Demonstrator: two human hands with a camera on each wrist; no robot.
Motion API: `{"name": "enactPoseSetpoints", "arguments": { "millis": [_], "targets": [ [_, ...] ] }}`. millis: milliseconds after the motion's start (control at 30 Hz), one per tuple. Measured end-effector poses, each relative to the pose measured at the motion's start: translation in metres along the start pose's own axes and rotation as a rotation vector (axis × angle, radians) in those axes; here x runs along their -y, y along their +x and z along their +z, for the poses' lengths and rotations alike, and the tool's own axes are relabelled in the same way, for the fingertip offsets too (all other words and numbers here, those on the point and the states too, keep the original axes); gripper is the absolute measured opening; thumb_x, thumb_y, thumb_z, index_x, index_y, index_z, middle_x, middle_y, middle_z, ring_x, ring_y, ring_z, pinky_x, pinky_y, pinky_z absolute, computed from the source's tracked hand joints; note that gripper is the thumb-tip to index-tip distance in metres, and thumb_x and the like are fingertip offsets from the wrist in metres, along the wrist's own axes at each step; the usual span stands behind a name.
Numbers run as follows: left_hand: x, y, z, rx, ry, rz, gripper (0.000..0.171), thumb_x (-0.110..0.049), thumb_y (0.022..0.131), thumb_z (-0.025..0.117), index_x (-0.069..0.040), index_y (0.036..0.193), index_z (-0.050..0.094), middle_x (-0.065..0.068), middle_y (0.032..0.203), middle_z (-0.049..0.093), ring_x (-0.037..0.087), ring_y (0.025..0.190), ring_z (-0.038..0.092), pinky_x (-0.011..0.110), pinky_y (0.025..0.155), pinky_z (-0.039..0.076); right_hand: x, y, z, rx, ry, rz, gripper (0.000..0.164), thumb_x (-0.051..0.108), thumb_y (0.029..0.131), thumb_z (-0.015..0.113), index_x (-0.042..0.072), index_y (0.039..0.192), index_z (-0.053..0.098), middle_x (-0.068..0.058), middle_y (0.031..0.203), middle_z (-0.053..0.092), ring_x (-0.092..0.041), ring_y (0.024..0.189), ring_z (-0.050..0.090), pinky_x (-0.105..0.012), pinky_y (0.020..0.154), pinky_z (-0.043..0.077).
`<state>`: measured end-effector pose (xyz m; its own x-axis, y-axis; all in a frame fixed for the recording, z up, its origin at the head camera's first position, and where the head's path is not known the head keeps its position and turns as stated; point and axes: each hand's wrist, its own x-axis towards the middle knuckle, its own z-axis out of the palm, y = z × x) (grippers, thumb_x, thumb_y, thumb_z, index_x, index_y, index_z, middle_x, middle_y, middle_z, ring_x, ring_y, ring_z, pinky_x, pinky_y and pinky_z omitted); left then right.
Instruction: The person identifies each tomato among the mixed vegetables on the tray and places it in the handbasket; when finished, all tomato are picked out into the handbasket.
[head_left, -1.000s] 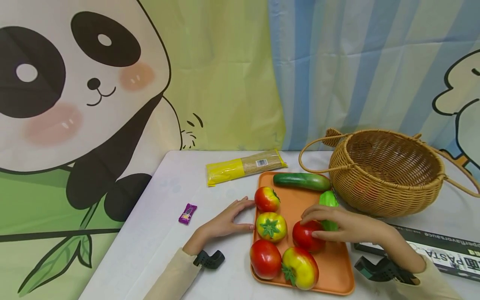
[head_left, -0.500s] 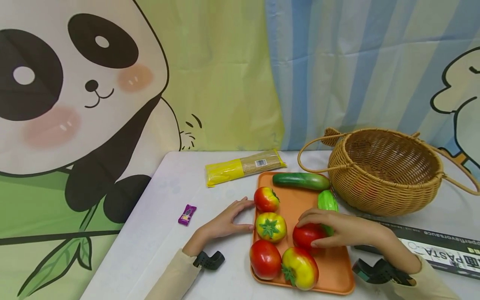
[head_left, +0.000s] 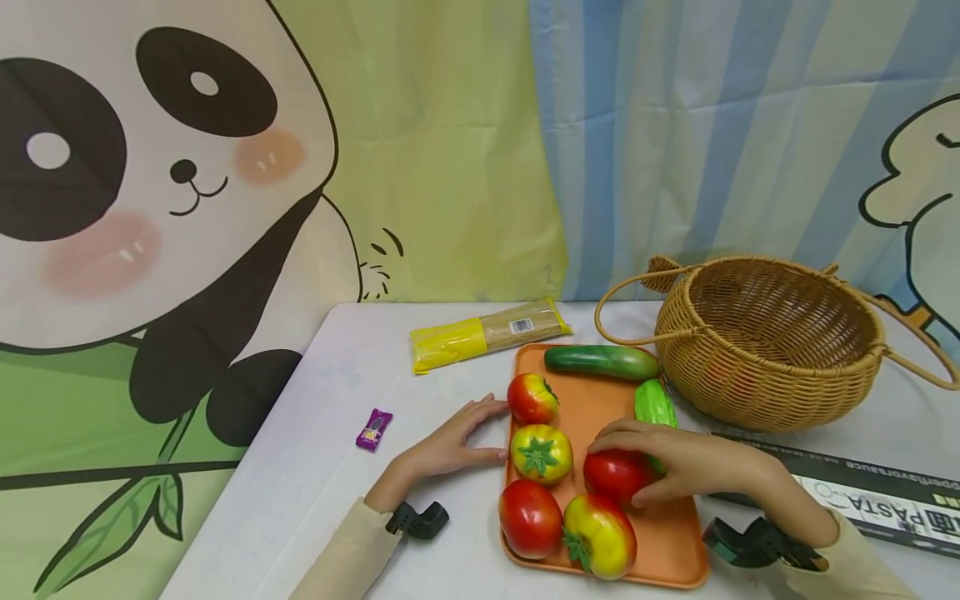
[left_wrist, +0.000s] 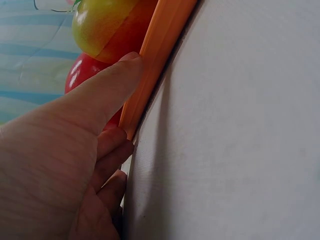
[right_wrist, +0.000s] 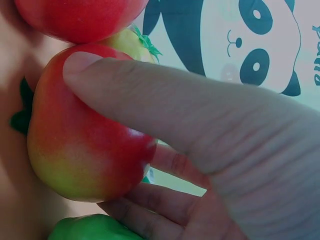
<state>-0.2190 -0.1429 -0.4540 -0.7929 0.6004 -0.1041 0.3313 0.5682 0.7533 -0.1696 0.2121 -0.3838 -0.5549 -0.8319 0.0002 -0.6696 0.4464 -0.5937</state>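
Observation:
My right hand (head_left: 690, 460) grips a red tomato (head_left: 611, 475) on the orange tray (head_left: 592, 406). In the right wrist view the thumb lies across this tomato (right_wrist: 90, 145), and the other fingers bend round its far side; its skin fades to yellow-green. A green ridged vegetable (head_left: 655, 404) is partly hidden behind that hand. My left hand (head_left: 453, 442) rests at the tray's left edge, thumb and fingers spread; the left wrist view puts the thumb tip against the orange rim (left_wrist: 155, 45). Several other tomatoes, among them a yellow one (head_left: 542, 454), sit on the tray's left and front.
A cucumber (head_left: 600, 362) lies along the tray's back. A wicker basket (head_left: 765, 375) stands to the right, its looped handle reaching over the table. Behind the tray lies a yellow noodle packet (head_left: 450, 343). A purple wrapped sweet (head_left: 373, 430) is at left, a pasta box (head_left: 862, 492) at right.
My right hand has shifted slightly left and closed more fully round the red tomato, its thumb lower on the near side. The left hand stays in place.

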Motion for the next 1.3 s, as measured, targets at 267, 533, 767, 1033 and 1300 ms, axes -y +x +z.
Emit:
{"name": "enactPoseSetpoints", "arguments": {
  "millis": [267,533,767,1033,1300],
  "targets": [
    [0.001,0.001,-0.001,0.0,-0.002,0.009,0.071,-0.043,0.087,0.071,-0.025,0.149,0.04,-0.003,0.159,0.03,0.02,0.15,0.013,0.052,0.119,0.016,0.003,-0.001,-0.003,-0.007,-0.011,0.01,0.052,0.043,0.089,0.069,0.022,0.135,0.054,0.002,0.131,0.055,-0.017,0.117,0.054,-0.033,0.096,0.05],
    [0.001,0.001,-0.002,-0.001,-0.005,0.011,0.072,-0.043,0.087,0.071,-0.025,0.149,0.04,-0.002,0.159,0.029,0.021,0.15,0.013,0.053,0.119,0.015,0.007,0.0,-0.005,-0.051,-0.038,0.015,0.053,0.042,0.089,0.068,0.022,0.135,0.053,0.002,0.132,0.054,-0.019,0.117,0.053,-0.034,0.096,0.051],
    [0.001,0.0,-0.001,0.006,-0.002,0.003,0.071,-0.043,0.088,0.07,-0.026,0.149,0.039,-0.002,0.16,0.028,0.021,0.15,0.013,0.053,0.119,0.015,0.007,-0.002,-0.005,-0.108,-0.067,0.018,0.056,0.035,0.087,0.074,0.024,0.137,0.053,0.005,0.135,0.051,-0.016,0.12,0.053,-0.033,0.096,0.051],
    [0.001,0.0,-0.001,0.001,0.001,0.013,0.071,-0.042,0.088,0.071,-0.024,0.149,0.04,0.0,0.159,0.028,0.023,0.15,0.014,0.053,0.119,0.015,0.012,-0.005,-0.01,-0.152,-0.057,0.002,0.054,0.039,0.088,0.07,0.023,0.136,0.053,-0.005,0.133,0.048,-0.022,0.114,0.053,-0.031,0.088,0.055],
    [0.001,0.0,0.0,0.003,0.002,0.01,0.072,-0.043,0.087,0.07,-0.025,0.149,0.039,-0.001,0.16,0.027,0.022,0.15,0.014,0.053,0.119,0.015,0.014,-0.009,-0.015,-0.209,-0.075,0.034,0.054,0.042,0.086,0.073,0.027,0.135,0.055,-0.003,0.128,0.052,-0.021,0.108,0.055,-0.031,0.082,0.056]
  ]
}}
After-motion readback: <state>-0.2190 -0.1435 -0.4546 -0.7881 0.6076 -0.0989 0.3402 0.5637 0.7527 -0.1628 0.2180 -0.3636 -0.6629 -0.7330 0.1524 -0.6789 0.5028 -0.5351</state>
